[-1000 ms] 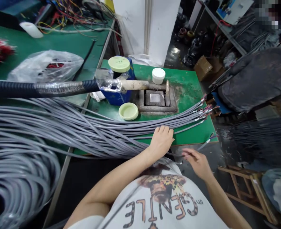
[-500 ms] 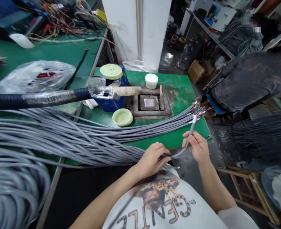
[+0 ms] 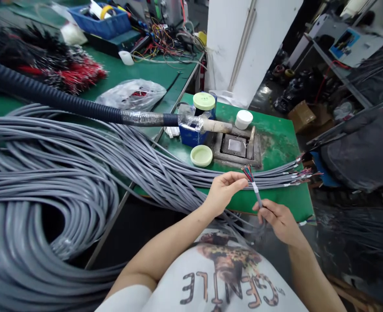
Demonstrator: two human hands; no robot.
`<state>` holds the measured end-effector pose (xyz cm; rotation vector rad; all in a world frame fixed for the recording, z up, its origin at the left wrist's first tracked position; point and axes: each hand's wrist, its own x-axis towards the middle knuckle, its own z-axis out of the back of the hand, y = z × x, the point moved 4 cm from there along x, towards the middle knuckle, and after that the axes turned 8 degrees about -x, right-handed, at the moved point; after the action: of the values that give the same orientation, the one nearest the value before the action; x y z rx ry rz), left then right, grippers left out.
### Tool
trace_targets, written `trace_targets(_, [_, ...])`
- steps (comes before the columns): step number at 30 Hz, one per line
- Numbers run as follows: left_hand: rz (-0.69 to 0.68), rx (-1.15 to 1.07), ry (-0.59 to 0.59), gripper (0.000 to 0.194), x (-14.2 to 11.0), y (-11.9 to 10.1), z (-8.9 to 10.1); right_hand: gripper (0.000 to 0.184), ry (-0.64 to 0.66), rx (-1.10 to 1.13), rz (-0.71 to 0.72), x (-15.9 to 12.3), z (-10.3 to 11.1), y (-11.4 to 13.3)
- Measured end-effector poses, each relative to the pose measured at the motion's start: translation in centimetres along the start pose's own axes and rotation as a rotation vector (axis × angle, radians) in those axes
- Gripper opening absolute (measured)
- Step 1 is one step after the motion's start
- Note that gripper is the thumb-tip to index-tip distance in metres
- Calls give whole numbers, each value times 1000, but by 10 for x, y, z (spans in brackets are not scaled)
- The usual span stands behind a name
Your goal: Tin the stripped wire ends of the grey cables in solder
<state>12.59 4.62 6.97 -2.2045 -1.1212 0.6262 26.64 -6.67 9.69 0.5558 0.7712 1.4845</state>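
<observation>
In the head view, my right hand [image 3: 277,220] is closed around a grey cable [image 3: 259,200], a short way below its stripped end. That end points up and away, with a white band [image 3: 255,187] and a fan of coloured wires [image 3: 248,173] above it. My left hand [image 3: 224,193] pinches at the wires from the left, thumb and forefinger together; its fingertips partly hide the contact. Behind both hands, a bundle of grey cables [image 3: 178,171] runs across the green table, its stripped ends [image 3: 303,173] at the right edge.
A soldering pot [image 3: 236,146] is set into the table [image 3: 277,143], with a hose [image 3: 142,118] reaching over a blue container [image 3: 193,138]. Nearby are a pale green lid [image 3: 201,156] and a white tub [image 3: 243,119]. Coiled grey cable [image 3: 90,203] fills the left.
My right hand has lifted the grey cable's end from beside the table edge and turned it upward. My left hand has left the cable's lower part and come to the coloured wires. The view has swung left.
</observation>
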Motion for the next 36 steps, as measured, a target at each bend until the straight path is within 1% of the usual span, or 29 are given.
trace_targets(5, [-16, -55, -24, 20, 3, 0, -6, 24, 13, -50, 18, 2, 2, 4])
trace_targets(7, [-33, -44, -29, 18, 3, -1, -7, 23, -27, -79, 12, 4, 4, 6])
trace_targets(10, [-96, -15, -22, 17, 1, 0, -10, 23, -175, -112, 0, 9, 5, 12])
trace_targets(12, [-111, -53, -5, 17, 0, 2, -12, 22, -298, -124, 13, 13, 4, 16])
trace_targets(14, [-52, -168, 15, 18, 0, 8, -14, 19, -398, -143, 49, 17, 1, 21])
trace_targets(16, [63, -310, 49, 21, -1, 14, -17, 17, -449, -165, 91, 21, -2, 24])
trace_targets(18, [168, -422, 84, 22, -1, 18, -19, 16, -446, -187, 140, 23, -4, 26])
trace_targets(20, [212, -481, 97, 21, 0, 18, -18, 16, -424, -208, 184, 25, -6, 28])
trace_targets(22, [190, -496, 96, 20, 1, 14, -16, 16, -415, -219, 200, 26, -6, 29])
trace_targets(26, [84, -442, 96, 25, 3, 6, -13, 16, -434, -208, 174, 27, -6, 27])
trace_targets(29, [33, -393, 45, 28, 3, 5, -11, 17, -420, -209, 162, 28, -7, 27])
trace_targets(31, [29, -380, 12, 29, 2, 6, -10, 18, -421, -203, 165, 28, -7, 27])
trace_targets(33, [77, -405, 29, 31, 1, 10, -10, 17, -419, -197, 176, 28, -7, 28])
trace_targets(36, [196, -512, 132, 31, -1, 15, -15, 16, -401, -214, 234, 28, -9, 31])
